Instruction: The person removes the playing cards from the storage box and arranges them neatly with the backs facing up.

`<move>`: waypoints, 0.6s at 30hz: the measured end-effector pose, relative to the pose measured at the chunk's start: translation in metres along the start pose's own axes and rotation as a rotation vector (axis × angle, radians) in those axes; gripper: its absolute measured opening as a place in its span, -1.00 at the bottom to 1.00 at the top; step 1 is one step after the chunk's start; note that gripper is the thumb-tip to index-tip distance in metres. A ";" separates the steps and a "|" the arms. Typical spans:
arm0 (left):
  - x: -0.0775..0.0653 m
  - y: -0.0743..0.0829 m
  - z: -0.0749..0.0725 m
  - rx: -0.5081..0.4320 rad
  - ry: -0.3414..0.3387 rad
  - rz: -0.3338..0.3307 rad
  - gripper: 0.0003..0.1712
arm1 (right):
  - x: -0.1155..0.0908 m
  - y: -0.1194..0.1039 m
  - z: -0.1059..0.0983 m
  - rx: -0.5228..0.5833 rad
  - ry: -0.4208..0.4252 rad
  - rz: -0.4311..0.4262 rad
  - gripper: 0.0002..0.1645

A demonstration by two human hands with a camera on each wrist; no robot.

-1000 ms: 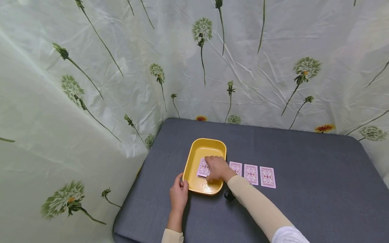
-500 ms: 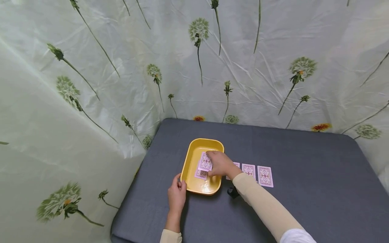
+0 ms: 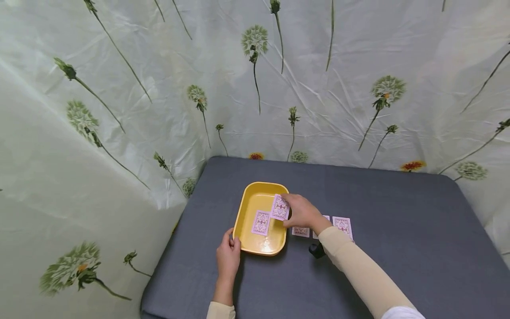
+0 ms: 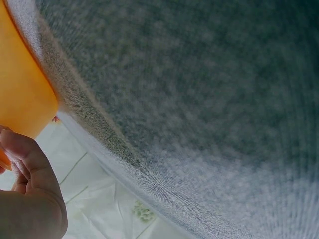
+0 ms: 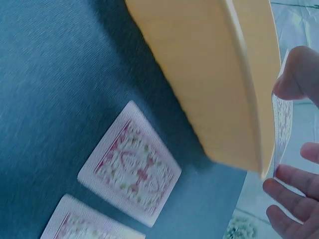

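A yellow tray [image 3: 242, 208] stands on the dark grey surface, with one playing card [image 3: 260, 223] lying face down inside. My left hand [image 3: 228, 254] grips the tray's near left rim between thumb and fingers. Over the tray's right side, my right hand [image 3: 303, 212] holds another pink-backed playing card [image 3: 280, 207] by its edges. The right wrist view shows that card [image 5: 282, 124] edge-on between thumb and fingers, above the tray wall [image 5: 209, 74]. In the left wrist view, the hand [image 4: 35, 184] is at the tray's corner [image 4: 25, 89].
Right of the tray lies a row of three face-down cards, the nearest card [image 3: 300, 231] close to the tray and the farthest card [image 3: 343, 225] partly behind my right forearm. A black object [image 3: 317, 250] shows by that wrist. A flower-printed sheet [image 3: 318, 88] hangs behind the cushioned surface [image 3: 378, 199].
My right hand has lifted a card off the other in the tray and carried it up and right, toward the rim. The left hand still holds the tray; the view has shifted slightly.
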State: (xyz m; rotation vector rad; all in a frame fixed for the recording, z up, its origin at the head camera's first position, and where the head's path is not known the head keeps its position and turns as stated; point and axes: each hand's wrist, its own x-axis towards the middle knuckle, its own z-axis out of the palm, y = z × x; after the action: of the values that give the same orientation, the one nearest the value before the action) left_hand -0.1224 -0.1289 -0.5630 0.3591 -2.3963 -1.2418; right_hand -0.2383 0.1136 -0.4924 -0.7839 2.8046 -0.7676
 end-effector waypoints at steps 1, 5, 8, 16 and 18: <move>0.000 0.000 0.000 -0.001 -0.001 -0.001 -0.67 | -0.002 0.002 -0.002 0.003 -0.002 -0.005 0.10; -0.001 0.000 0.000 0.000 -0.001 -0.004 -0.67 | -0.010 0.010 -0.006 0.048 -0.015 -0.002 0.12; -0.001 -0.001 0.001 0.005 -0.002 -0.003 -0.67 | -0.017 0.017 -0.008 0.072 -0.015 0.015 0.13; 0.000 -0.002 0.001 -0.003 0.009 0.022 -0.67 | -0.035 0.034 -0.013 0.057 -0.006 0.033 0.10; 0.000 -0.002 0.001 -0.005 0.011 0.028 -0.67 | -0.039 0.038 -0.014 0.050 -0.009 0.035 0.09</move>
State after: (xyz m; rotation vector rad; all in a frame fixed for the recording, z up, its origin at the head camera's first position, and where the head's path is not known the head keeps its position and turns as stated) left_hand -0.1228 -0.1288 -0.5652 0.3285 -2.3802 -1.2302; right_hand -0.2259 0.1682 -0.4999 -0.7270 2.7718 -0.8232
